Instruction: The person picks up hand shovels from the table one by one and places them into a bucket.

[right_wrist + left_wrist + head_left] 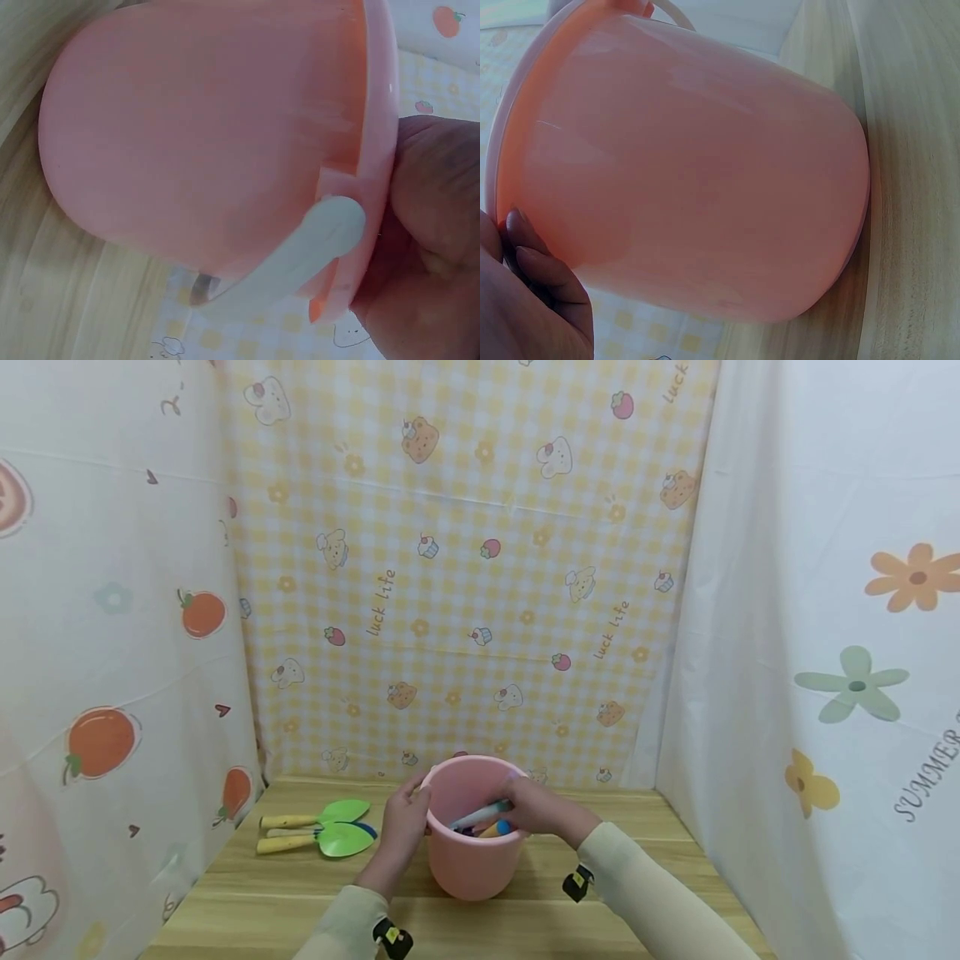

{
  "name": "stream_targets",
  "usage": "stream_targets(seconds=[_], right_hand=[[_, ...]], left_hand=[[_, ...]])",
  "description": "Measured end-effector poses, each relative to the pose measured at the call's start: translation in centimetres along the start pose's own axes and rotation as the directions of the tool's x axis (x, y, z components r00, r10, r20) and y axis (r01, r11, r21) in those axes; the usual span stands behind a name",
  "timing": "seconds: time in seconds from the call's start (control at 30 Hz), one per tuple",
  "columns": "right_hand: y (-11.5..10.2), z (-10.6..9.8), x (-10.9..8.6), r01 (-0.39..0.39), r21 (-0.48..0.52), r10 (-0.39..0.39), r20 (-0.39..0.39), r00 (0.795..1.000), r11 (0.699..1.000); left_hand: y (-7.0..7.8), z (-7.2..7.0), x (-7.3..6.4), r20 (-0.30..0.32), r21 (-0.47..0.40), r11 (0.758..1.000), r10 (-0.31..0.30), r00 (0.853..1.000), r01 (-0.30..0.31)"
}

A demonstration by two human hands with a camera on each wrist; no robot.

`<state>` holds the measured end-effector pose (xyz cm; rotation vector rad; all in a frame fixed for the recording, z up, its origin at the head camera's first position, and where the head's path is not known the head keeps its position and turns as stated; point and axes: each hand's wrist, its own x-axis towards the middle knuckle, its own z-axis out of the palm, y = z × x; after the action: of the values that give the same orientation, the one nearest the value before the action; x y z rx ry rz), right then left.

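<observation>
A pink bucket (475, 868) stands on the wooden table, its mouth tilted toward the head camera. At the bucket's left rim, my left hand (406, 817) grips the edge, thumb over the rim and fingers curled against the outer wall. My right hand (536, 807) reaches over the right rim into the bucket. Its fingers meet the teal end of a white stick-like thing (477, 817) inside; I cannot tell whether they pinch it. Near it in the bucket lies an orange handle with a blue end (497, 829). In the right wrist view the rim hides the fingertips.
Left of the bucket lie toy garden trowels with green blades (347, 840) and yellow handles (287, 843), with a dark blue blade edge among them. The bucket's white carrying handle (292, 255) hangs down its side. Printed cloths (465, 610) close off the back and both sides.
</observation>
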<state>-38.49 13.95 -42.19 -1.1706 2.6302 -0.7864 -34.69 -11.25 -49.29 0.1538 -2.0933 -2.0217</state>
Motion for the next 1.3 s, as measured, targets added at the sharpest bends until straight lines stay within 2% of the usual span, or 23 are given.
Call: stream_targets(seconds=[0.1, 0.2, 0.27, 0.33, 0.37, 0.4, 0.47, 0.53, 0.6, 0.63, 0.77, 0.93, 1.03, 1.2, 1.3], right_hand=[[0.1, -0.5, -0.5, -0.009, -0.003, 0.009, 0.000, 1.000, 1.000], [0.3, -1.1, -1.1, -0.013, 0.040, 0.014, -0.030, 0.999, 0.999], [0.5, -1.4, -1.5, -0.024, 0.074, 0.032, -0.099, 0.995, 0.997], [0.8, -1.4, -1.9, -0.053, 0.117, 0.077, -0.219, 0.973, 0.992], [1.0, -1.3, -2.0, -0.074, 0.141, 0.113, -0.288, 0.951, 0.987], [1.3, -1.1, -2.1, -0.097, 0.161, 0.151, -0.364, 0.919, 0.982], [1.8, -0.5, -2.0, -0.146, 0.210, 0.233, -0.491, 0.839, 0.967], [2.4, 0.2, -1.8, -0.189, 0.250, 0.301, -0.562, 0.770, 0.950], [2.8, 0.8, -1.6, -0.233, 0.284, 0.360, -0.581, 0.730, 0.930], [3.0, 1.0, -1.5, -0.260, 0.297, 0.389, -0.575, 0.720, 0.919], [3.0, 1.9, -1.1, -0.340, 0.363, 0.492, -0.525, 0.694, 0.868], [2.5, 2.4, -0.9, -0.354, 0.467, 0.565, -0.463, 0.682, 0.810], [2.3, 2.4, -0.8, -0.353, 0.483, 0.574, -0.454, 0.681, 0.801], [2.1, 2.4, -0.6, -0.356, 0.452, 0.557, -0.466, 0.688, 0.818], [1.9, 2.4, -0.4, -0.353, 0.464, 0.562, -0.464, 0.684, 0.813]], left_hand=[[0.0, 0.0, -0.1, 0.002, 0.003, 1.000, 0.000, 1.000, 0.000], [0.1, 0.0, -0.1, 0.009, 0.009, 1.000, 0.010, 1.000, -0.010], [0.2, -0.1, -0.2, 0.012, 0.013, 1.000, 0.013, 1.000, -0.013], [0.2, -0.1, -0.2, 0.017, 0.017, 1.000, 0.018, 1.000, -0.019], [0.2, -0.2, -0.2, 0.019, 0.019, 1.000, 0.019, 1.000, -0.020], [0.2, -0.2, -0.2, 0.021, 0.023, 1.000, 0.021, 1.000, -0.021], [0.2, -0.3, -0.2, 0.022, 0.027, 0.999, 0.017, 1.000, -0.018], [0.2, -0.2, -0.2, 0.023, 0.031, 0.999, 0.011, 1.000, -0.011], [0.1, -0.2, -0.1, 0.023, 0.031, 0.999, 0.007, 1.000, -0.008], [0.1, -0.2, -0.1, 0.023, 0.030, 1.000, 0.005, 1.000, -0.006], [0.1, -0.2, -0.1, 0.028, 0.025, 1.000, 0.016, 0.999, -0.017], [0.1, -0.1, 0.0, 0.023, 0.016, 0.999, 0.027, 0.999, -0.028], [0.1, -0.1, 0.0, 0.020, 0.014, 0.999, 0.037, 0.999, -0.037], [0.1, -0.1, -0.1, 0.025, 0.012, 0.999, 0.039, 0.999, -0.039], [0.0, 0.0, 0.0, 0.019, 0.018, 0.999, 0.030, 0.999, -0.030]])
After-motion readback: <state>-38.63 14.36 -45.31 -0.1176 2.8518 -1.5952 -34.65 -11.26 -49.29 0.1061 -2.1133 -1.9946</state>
